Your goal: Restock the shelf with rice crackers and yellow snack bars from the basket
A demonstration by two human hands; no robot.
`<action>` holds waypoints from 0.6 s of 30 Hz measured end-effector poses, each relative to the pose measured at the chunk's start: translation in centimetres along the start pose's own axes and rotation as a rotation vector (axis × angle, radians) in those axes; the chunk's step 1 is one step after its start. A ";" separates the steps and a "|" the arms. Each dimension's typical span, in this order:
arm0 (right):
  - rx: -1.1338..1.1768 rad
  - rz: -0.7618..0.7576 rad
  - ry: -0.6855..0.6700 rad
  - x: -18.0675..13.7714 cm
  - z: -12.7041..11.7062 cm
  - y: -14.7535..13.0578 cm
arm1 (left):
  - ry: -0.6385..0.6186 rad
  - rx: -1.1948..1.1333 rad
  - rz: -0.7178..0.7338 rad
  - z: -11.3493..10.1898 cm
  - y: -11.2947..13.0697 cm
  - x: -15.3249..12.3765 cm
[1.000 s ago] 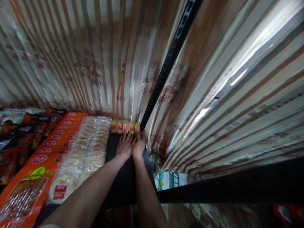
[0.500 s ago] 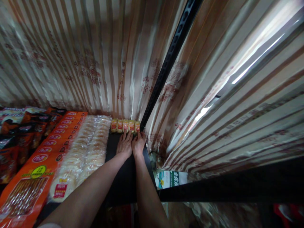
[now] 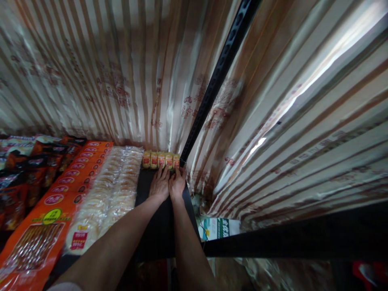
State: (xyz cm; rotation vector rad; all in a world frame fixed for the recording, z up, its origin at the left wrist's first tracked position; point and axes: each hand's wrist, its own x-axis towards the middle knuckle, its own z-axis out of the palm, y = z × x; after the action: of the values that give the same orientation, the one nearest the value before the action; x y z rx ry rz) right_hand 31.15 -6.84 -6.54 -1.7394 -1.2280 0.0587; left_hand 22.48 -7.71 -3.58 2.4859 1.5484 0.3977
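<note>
While the row of small yellow snack packs [image 3: 160, 160] sits at the back of the black shelf [image 3: 157, 226], left hand [image 3: 159, 185] and right hand [image 3: 177, 184] lie side by side, fingers flat against the packs, clear cracker bags [image 3: 115, 190] left of the packs.

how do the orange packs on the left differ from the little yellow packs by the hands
The orange packs are large, flat and overlap in a long row running from the near edge to the back; the yellow packs are small and stand side by side in a short row at the back. The orange packs lie untouched, while the left hand and right hand press against the yellow packs. Both sit on the black shelf.
</note>
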 end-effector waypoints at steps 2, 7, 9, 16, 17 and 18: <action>-0.006 0.018 -0.003 0.0 0.0 0.0 | 0.026 0.000 -0.012 0.0 0.1 0.0; -0.025 0.005 0.004 0.0 -0.2 -0.3 | 0.134 0.031 -0.122 0.3 0.1 0.0; -0.032 -0.003 -0.004 0.1 -0.2 -0.4 | 0.111 0.039 -0.135 0.5 0.1 0.0; -0.026 -0.026 -0.012 0.1 0.2 0.0 | 0.146 0.086 -0.090 0.7 0.0 0.0; -0.010 -0.028 -0.002 0.1 0.2 0.1 | 0.164 0.091 -0.084 0.8 -0.1 0.1; 0.009 -0.025 0.013 0.1 0.2 0.1 | 0.181 0.095 -0.079 0.9 -0.1 0.1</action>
State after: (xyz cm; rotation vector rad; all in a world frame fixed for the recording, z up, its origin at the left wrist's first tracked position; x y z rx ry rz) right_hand 31.15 -6.59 -6.69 -1.7135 -1.2382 0.0382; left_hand 22.72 -7.61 -4.45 2.5096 1.7662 0.5624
